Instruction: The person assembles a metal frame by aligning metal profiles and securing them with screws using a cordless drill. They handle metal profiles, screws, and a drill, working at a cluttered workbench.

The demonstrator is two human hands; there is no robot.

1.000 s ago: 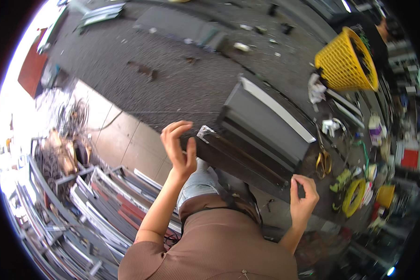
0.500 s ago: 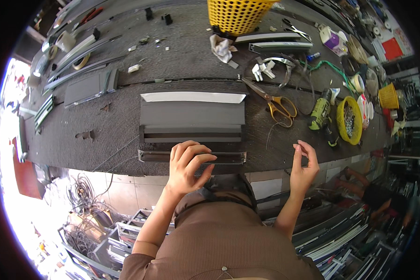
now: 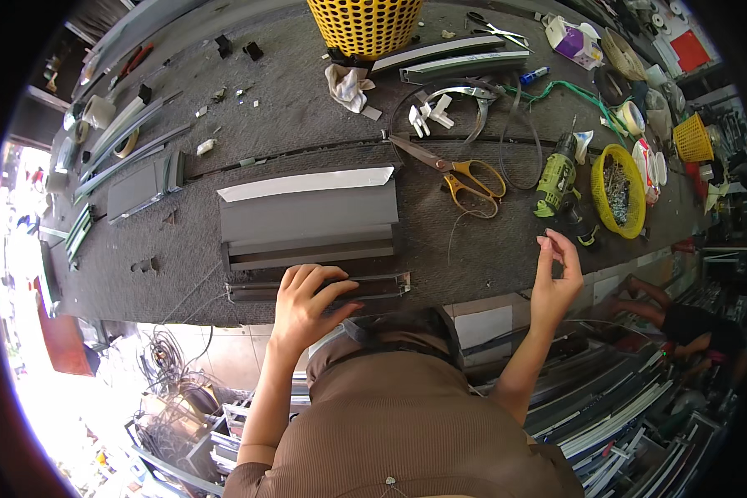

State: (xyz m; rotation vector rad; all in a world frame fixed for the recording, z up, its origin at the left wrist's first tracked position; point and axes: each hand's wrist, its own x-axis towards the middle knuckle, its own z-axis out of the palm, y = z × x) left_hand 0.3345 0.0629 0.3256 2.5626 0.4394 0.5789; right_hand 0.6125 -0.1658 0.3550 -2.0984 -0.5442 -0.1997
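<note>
My left hand (image 3: 305, 309) is at the bench's near edge, fingers loosely bent and thumb apart. It lies over a long dark metal profile (image 3: 373, 285); whether it touches it cannot be seen. Just beyond lies a flat dark grey panel (image 3: 307, 212) with a white strip (image 3: 307, 184) along its far edge. My right hand (image 3: 559, 280) is raised near the green cordless drill (image 3: 558, 176), thumb and forefinger pinched together. Anything between those fingertips is too small to make out. Scissors with orange-yellow handles (image 3: 473, 187) lie between the panel and the drill.
A yellow basket of screws (image 3: 596, 187) stands right of the drill. Farther back are white plastic pieces (image 3: 432, 116), a rag (image 3: 349, 88) and a tall yellow basket (image 3: 365, 29). Metal profiles (image 3: 129, 149) lie at the left. Another person (image 3: 697, 328) is low at the right.
The view has turned, shifting the bench things leftward. My right hand has moved closer to the drill, still pinched. My left hand has drawn back slightly from the panel.
</note>
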